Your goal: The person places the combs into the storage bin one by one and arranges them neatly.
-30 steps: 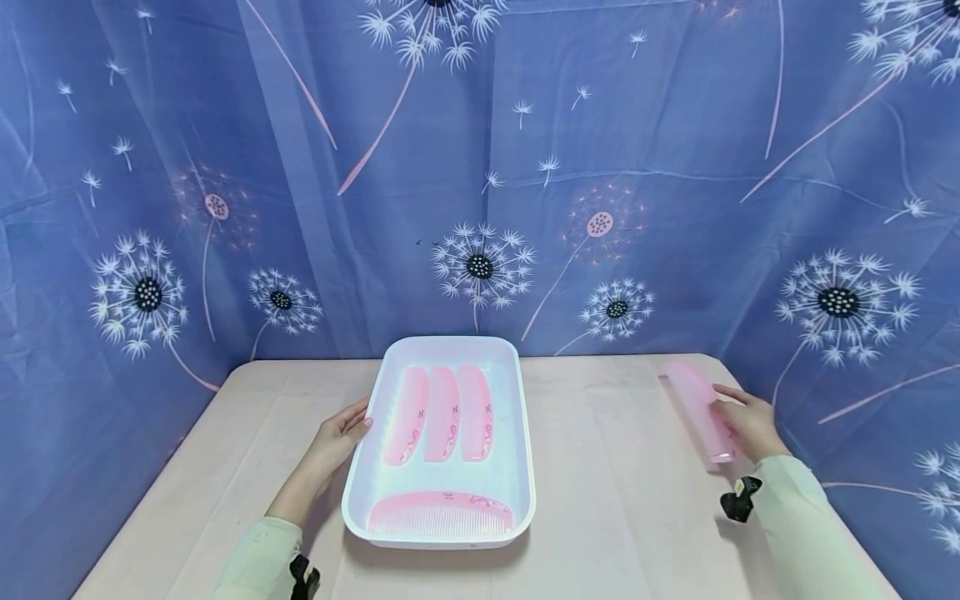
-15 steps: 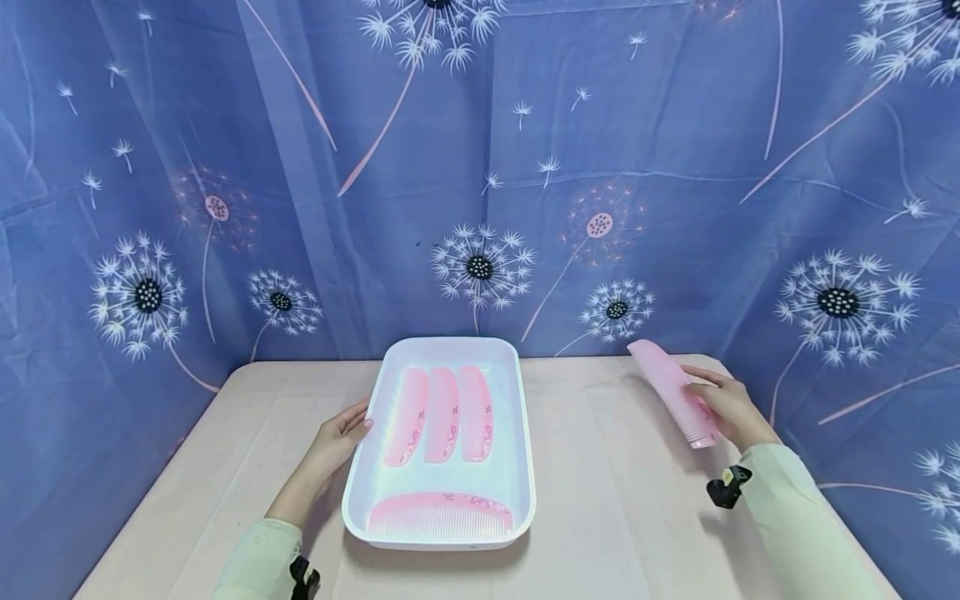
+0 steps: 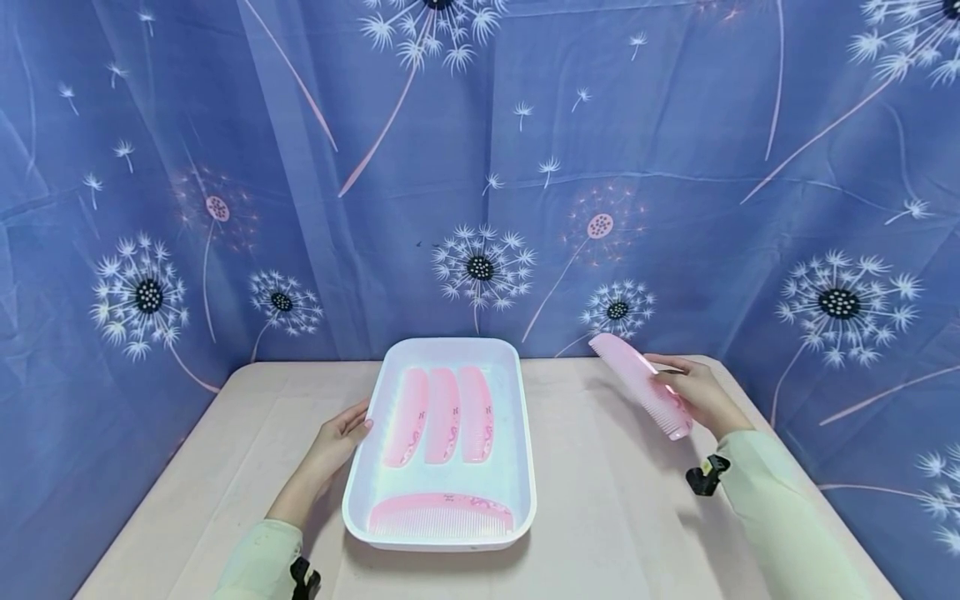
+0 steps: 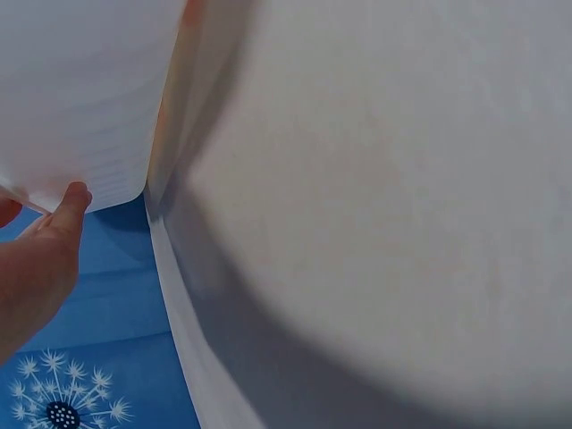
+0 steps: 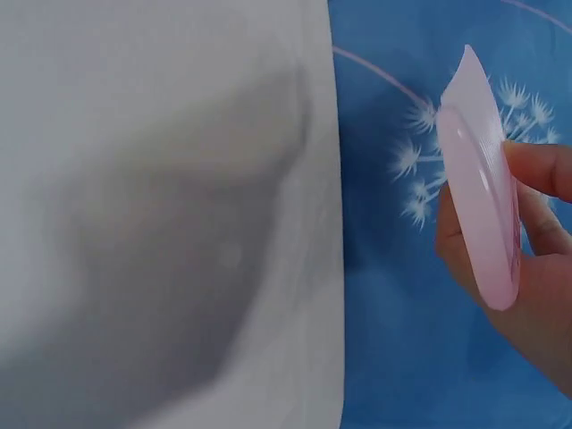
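A pink comb [image 3: 641, 386] is held above the table in my right hand [image 3: 703, 398], teeth toward the lower left, upper end leaning left. From the right wrist view the comb [image 5: 481, 210] shows nearly end-on, pinched between the thumb and fingers of the right hand [image 5: 536, 259]. My left hand [image 3: 337, 440] grips the left edge of a white tray [image 3: 525, 433]. In the left wrist view the thumb of that left hand [image 4: 45, 259] lies against the tray's outer wall [image 4: 80, 98]. Three pink combs [image 3: 442, 415] lie lengthwise in the tray, with another comb [image 3: 441, 514] crosswise at its near end.
The table [image 3: 592, 500] has a pale cloth cover. Behind it and at both sides hangs a blue curtain [image 3: 375, 275] with dandelion prints. Black wrist mounts [image 3: 707, 476] show at both sleeves.
My right hand has carried the comb leftward from the table's right side, turning it so the teeth show more. The left hand and the tray stay in place.
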The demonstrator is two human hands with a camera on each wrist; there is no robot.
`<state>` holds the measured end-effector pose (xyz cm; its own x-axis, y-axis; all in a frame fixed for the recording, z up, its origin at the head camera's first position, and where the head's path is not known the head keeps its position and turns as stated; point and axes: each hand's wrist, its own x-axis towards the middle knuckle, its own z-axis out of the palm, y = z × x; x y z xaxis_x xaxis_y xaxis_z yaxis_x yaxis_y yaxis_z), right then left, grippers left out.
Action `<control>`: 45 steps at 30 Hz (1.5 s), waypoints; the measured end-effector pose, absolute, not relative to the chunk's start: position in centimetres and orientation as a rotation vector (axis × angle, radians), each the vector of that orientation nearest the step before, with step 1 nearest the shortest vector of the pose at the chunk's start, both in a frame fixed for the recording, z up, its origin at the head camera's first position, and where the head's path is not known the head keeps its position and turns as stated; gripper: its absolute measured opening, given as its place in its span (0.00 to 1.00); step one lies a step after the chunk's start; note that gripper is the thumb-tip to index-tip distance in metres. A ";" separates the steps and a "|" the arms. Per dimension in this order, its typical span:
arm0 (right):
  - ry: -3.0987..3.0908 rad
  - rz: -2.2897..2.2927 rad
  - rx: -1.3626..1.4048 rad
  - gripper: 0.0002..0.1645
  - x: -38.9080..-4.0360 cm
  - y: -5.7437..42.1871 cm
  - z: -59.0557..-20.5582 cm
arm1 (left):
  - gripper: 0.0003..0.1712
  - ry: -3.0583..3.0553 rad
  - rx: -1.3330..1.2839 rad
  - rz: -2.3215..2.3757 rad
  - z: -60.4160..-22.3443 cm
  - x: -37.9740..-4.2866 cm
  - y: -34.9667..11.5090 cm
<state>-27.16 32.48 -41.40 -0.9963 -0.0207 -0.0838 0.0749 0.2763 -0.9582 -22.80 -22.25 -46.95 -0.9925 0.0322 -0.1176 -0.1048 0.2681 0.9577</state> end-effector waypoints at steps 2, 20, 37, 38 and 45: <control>2.431 -1.825 0.043 0.35 -27.3 32.0 -41.2 | 0.30 2.402 -0.069 1.839 -46.9 -22.8 -22.2; 2.296 -1.872 -0.160 0.32 -28.3 27.0 -38.8 | 0.31 2.401 -0.104 1.819 -46.8 -22.8 -22.0; 2.215 -1.910 -0.253 0.29 -29.3 21.7 -37.3 | 0.31 2.414 -0.083 1.812 -47.0 -22.8 -22.2; 2.220 -1.906 -0.264 0.29 -29.4 21.4 -37.2 | 0.31 2.414 -0.078 1.813 -47.0 -22.8 -22.2; 2.216 -1.893 -0.363 0.29 -29.6 18.7 -36.5 | 0.30 2.415 -0.062 1.820 -47.0 -22.8 -22.2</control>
